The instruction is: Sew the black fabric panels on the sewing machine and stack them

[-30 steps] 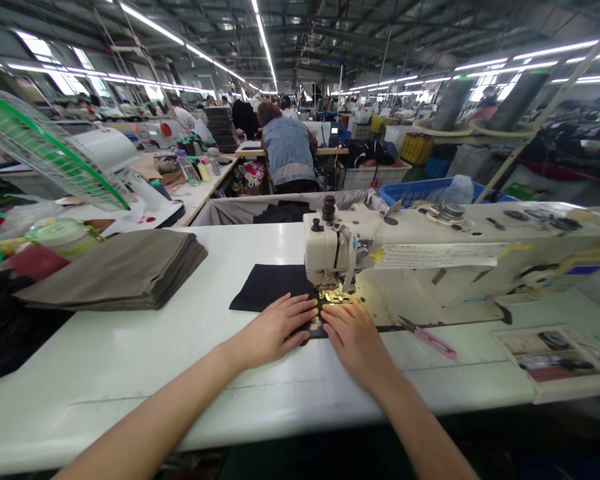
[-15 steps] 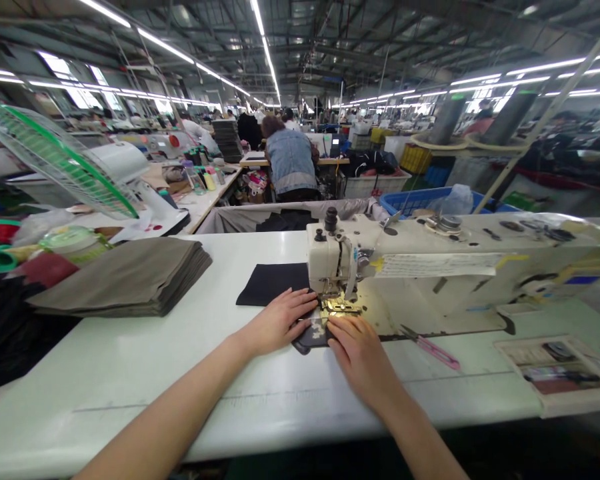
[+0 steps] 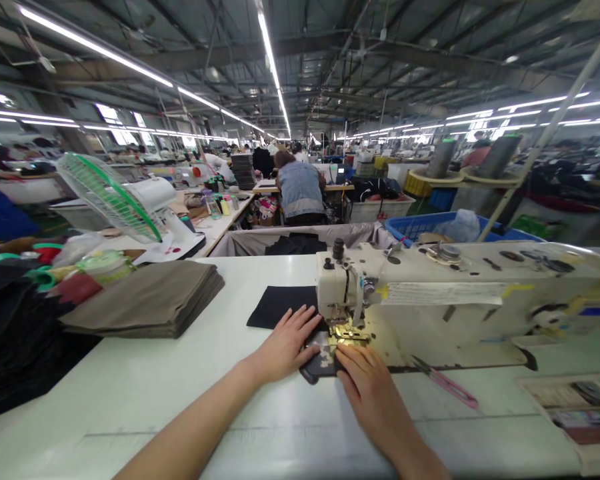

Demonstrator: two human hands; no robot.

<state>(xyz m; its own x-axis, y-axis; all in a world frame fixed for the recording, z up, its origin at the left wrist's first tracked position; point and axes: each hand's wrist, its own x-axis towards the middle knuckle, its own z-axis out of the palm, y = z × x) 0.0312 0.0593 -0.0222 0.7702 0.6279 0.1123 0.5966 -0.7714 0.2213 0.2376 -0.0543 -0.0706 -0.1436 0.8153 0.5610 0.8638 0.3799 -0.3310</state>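
Note:
A dark piece of fabric (image 3: pixel 277 307) lies flat on the table, its right end running behind the head of the sewing machine (image 3: pixel 333 287). My left hand (image 3: pixel 287 343) rests on the fabric's near edge, fingers spread and stretched toward the needle area. At the front of the brass-coloured plate (image 3: pixel 350 335) under the needle, my right hand (image 3: pixel 373 390) lies with its fingers close together and the thumb apart. Whether fabric is under those fingertips is hidden. Pink-handled thread snips (image 3: pixel 453 388) lie to the right of that hand.
A stack of grey-brown fabric pieces (image 3: pixel 145 303) sits at the left, with a fan (image 3: pixel 115 197) behind it. Dark cloth (image 3: pixel 15 333) is heaped at the far left. A blue basket (image 3: pixel 430 225) stands behind the machine, and a small tray (image 3: pixel 575 413) is at the right.
The camera has tilted up, so everything appears lower and slightly further right. Both hands keep nearly the same place beside the needle, and the fabric has hardly shifted.

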